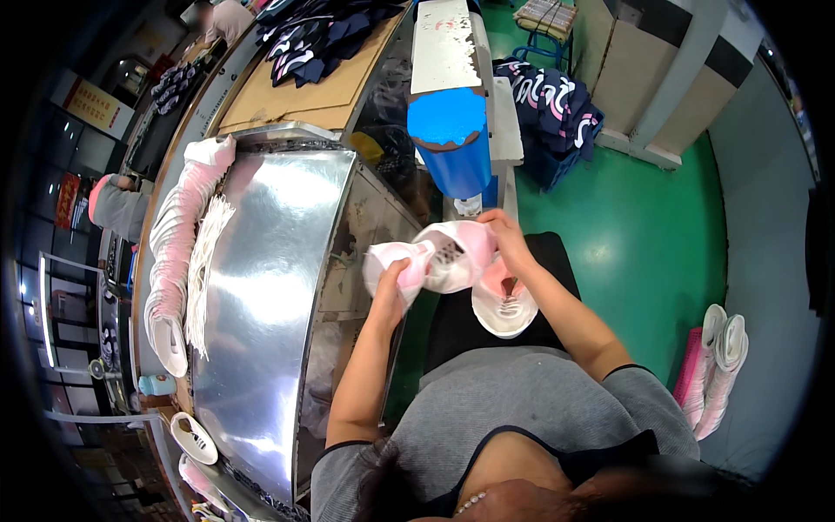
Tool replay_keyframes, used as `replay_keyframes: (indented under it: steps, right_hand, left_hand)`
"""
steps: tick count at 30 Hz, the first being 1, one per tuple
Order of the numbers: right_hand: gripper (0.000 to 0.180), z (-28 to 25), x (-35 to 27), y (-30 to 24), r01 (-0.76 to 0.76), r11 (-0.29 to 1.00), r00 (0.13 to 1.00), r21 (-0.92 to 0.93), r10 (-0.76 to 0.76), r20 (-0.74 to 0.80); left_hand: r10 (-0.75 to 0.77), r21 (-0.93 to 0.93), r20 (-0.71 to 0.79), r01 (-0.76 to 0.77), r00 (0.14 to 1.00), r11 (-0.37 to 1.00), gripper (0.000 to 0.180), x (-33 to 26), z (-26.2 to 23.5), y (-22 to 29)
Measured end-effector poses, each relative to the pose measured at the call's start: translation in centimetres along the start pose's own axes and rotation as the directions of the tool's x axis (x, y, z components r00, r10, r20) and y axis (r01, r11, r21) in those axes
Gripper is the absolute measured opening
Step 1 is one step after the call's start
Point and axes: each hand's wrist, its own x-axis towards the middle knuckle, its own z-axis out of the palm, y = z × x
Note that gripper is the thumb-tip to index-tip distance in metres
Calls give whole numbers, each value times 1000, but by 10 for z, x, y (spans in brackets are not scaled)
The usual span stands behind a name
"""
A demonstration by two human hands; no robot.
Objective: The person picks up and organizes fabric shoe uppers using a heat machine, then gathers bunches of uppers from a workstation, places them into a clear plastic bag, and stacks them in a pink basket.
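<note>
Pink-and-white shoe upper (439, 258) lay roughly crosswise betw. both hands above the lap, left hand (393, 283) clamped on its near end, right hand (503, 237) gripping the far end, w/ a second shoe (504, 306) resting just below

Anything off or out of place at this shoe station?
Nothing looks damaged or spilled. The left hand and right hand hold a pink-and-white shoe above a second shoe resting on the lap. One small oddity: a stack of shoes sits on the green floor to the person's right.
</note>
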Motion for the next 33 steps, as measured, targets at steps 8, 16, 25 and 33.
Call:
replay_keyframes:
  steps: [8,16,25,33]
  right_hand:
    - [38,47,-7,-18,169,874,978,-456,-206,-33]
    - [17,9,19,-7,13,994,995,110,-2,-97]
    - [22,-6,64,-8,-60,986,996,155,69,-49]
    - [24,-49,23,5,-193,849,916,492,335,-219]
  left_hand:
    - [122,286,-47,-103,991,953,38,36,60,9]
    - [124,246,14,-124,992,961,38,82,76,-8]
    - [-110,-207,-59,96,992,974,36,150,58,-4]
    - [338,299,-417,-224,844,928,41,-1,61,3]
